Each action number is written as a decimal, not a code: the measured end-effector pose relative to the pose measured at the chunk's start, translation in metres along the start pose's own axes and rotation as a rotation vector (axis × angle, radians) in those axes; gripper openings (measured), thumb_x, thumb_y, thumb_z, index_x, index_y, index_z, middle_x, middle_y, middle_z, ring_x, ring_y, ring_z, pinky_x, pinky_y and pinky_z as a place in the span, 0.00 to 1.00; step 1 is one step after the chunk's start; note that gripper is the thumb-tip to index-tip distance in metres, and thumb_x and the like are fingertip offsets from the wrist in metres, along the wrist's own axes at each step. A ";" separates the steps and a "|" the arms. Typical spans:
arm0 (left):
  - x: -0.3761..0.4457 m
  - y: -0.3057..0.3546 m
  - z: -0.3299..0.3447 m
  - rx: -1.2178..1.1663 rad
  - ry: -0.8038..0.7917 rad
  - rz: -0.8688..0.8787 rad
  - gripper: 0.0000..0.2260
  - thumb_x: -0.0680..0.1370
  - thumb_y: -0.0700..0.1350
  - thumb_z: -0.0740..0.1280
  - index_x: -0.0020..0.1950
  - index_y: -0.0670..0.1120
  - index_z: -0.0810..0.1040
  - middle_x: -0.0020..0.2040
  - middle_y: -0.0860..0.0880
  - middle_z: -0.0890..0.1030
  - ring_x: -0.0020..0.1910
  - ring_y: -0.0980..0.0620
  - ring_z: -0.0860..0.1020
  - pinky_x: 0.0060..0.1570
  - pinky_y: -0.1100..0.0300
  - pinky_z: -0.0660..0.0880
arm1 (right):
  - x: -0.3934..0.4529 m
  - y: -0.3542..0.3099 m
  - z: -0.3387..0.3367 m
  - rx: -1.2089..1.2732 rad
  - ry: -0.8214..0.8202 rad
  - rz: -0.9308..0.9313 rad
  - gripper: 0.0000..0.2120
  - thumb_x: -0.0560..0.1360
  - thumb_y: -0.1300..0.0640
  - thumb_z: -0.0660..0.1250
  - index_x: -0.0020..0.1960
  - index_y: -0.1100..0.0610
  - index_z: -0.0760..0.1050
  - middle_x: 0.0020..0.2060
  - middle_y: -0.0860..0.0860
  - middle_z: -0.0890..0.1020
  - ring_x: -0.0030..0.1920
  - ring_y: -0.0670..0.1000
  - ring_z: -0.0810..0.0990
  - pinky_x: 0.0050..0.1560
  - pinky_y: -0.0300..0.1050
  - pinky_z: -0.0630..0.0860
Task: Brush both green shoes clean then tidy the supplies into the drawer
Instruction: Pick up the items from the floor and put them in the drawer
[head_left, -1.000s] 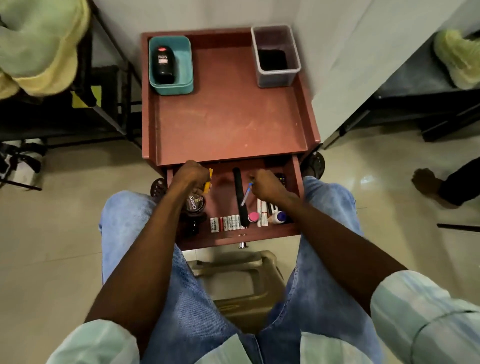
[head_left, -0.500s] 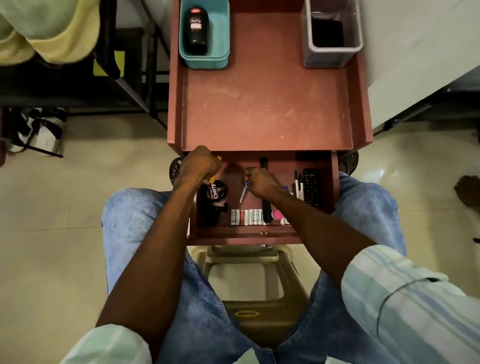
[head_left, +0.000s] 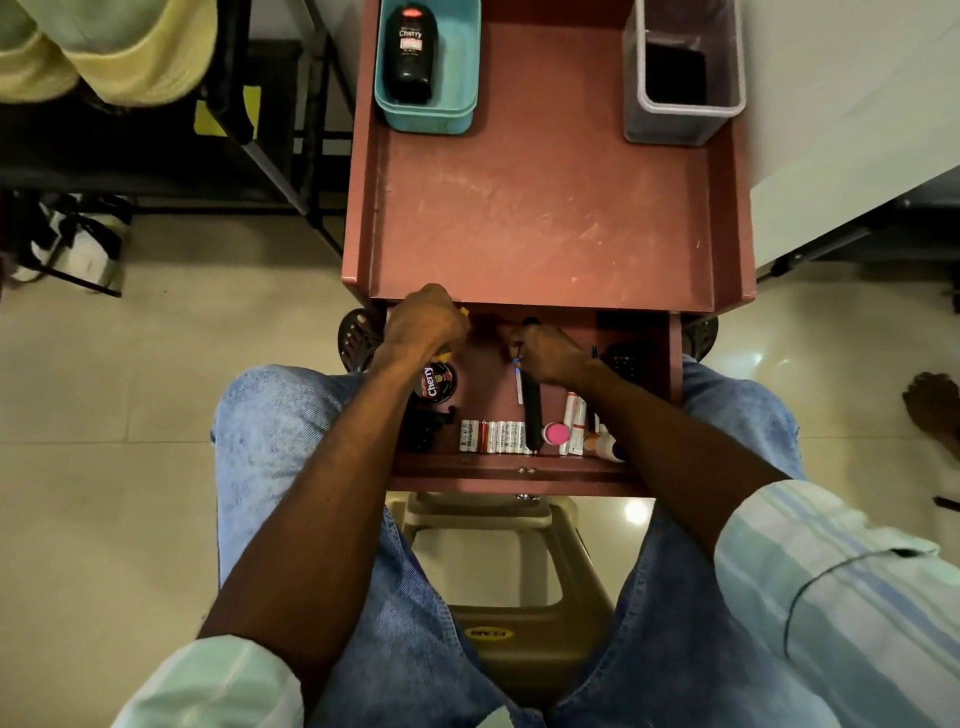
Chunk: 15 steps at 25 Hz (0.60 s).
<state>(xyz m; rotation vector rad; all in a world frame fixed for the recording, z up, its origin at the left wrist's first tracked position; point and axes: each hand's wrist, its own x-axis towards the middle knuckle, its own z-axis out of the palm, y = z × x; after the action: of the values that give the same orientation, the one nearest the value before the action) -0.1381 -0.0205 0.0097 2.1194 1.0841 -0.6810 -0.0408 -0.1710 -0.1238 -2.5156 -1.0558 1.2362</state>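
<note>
The red cart's drawer stands open between my knees. My left hand is closed at its back left corner around a yellow object, mostly hidden, just above a round Cherry polish tin. My right hand is in the drawer's middle, fingers pinched on a thin white stick with a blue end, and lies over the top of a long black handle. Two pale green shoes sit on a rack at the top left.
The drawer also holds several batteries, a pink-capped item, tubes and a dark remote. On the cart top are a teal basket with a black Cherry bottle and a grey bin. A stool is below; another person's foot is at the right.
My view has dropped and closed in on the cart. My right hand has slid left over the black handle. My left hand stays closed at the drawer's back left.
</note>
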 end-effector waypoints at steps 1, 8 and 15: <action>0.001 0.000 0.001 -0.004 -0.002 -0.002 0.09 0.77 0.42 0.65 0.55 0.40 0.78 0.48 0.43 0.79 0.46 0.45 0.79 0.43 0.55 0.71 | -0.003 0.000 -0.005 0.046 0.027 0.005 0.07 0.70 0.65 0.63 0.36 0.55 0.76 0.38 0.56 0.83 0.37 0.55 0.80 0.40 0.49 0.78; -0.002 0.006 0.010 0.012 -0.015 0.050 0.10 0.77 0.43 0.65 0.54 0.39 0.78 0.46 0.43 0.79 0.45 0.45 0.78 0.41 0.56 0.71 | -0.027 0.020 -0.028 -0.065 -0.010 0.046 0.08 0.75 0.68 0.62 0.51 0.67 0.78 0.47 0.61 0.80 0.47 0.58 0.79 0.42 0.41 0.72; -0.001 0.010 0.016 0.053 -0.008 0.057 0.11 0.77 0.44 0.65 0.56 0.41 0.78 0.49 0.43 0.79 0.46 0.45 0.78 0.42 0.55 0.71 | -0.023 0.036 -0.002 -0.159 0.012 0.100 0.08 0.72 0.66 0.63 0.49 0.59 0.78 0.50 0.58 0.81 0.51 0.59 0.80 0.49 0.47 0.78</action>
<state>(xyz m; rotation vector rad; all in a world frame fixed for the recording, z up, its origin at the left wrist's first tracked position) -0.1325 -0.0374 0.0028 2.1824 1.0078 -0.6972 -0.0300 -0.2129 -0.1227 -2.7221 -1.0775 1.2040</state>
